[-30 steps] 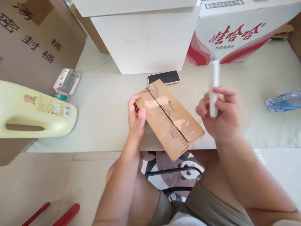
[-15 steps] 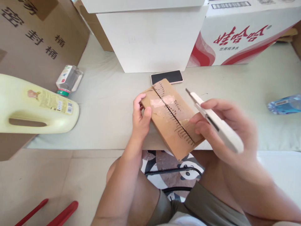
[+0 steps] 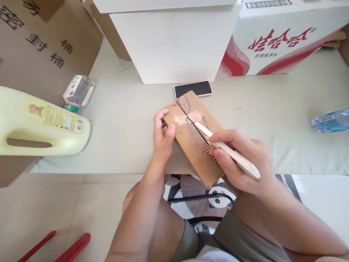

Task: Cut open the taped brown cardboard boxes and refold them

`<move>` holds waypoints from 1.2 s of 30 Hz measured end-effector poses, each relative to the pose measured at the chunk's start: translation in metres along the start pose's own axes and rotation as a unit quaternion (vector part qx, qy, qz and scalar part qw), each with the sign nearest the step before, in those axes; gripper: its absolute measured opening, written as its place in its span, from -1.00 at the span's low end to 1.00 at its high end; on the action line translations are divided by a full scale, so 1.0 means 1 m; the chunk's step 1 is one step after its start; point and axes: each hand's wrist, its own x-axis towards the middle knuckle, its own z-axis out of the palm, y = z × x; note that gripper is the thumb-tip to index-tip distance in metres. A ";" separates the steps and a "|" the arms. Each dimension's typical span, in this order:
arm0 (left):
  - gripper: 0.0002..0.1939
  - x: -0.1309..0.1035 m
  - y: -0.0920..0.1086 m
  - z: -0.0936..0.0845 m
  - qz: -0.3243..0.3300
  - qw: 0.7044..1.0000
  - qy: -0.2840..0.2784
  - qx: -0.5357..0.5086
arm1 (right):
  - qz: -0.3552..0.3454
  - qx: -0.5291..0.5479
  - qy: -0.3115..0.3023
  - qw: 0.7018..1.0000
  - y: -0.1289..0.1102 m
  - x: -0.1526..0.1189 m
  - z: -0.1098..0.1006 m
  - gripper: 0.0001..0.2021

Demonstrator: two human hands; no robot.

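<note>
A small brown cardboard box (image 3: 188,140) is tilted over the front edge of the cloth-covered surface. Clear tape runs along its top, and a dark slit lies between its two flaps. My left hand (image 3: 163,136) grips the box by its left side, thumb on top and fingers around the edge. Between the fingers of my right hand (image 3: 242,156) is a white utility knife (image 3: 231,151), held like a pen. Its blade is out, and the tip meets the slit near a pinkish strip of tape. The fingers of my left hand under the box are hidden.
Just behind the box lies a phone (image 3: 193,89). Large white cartons (image 3: 174,47) stand at the back. On the left are a yellow jug (image 3: 62,134), a small clear bottle (image 3: 79,91) and a big brown carton (image 3: 54,47). A blue bottle (image 3: 331,120) lies at the right.
My right hand has moved left and turned, bringing the knife from above the box's right side down onto the slit. My left hand and the box have stayed in place.
</note>
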 end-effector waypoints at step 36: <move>-0.44 0.000 -0.005 -0.003 0.029 0.999 0.002 0.031 | 0.078 0.014 0.035 0.996 -0.001 -0.002 0.001 -0.97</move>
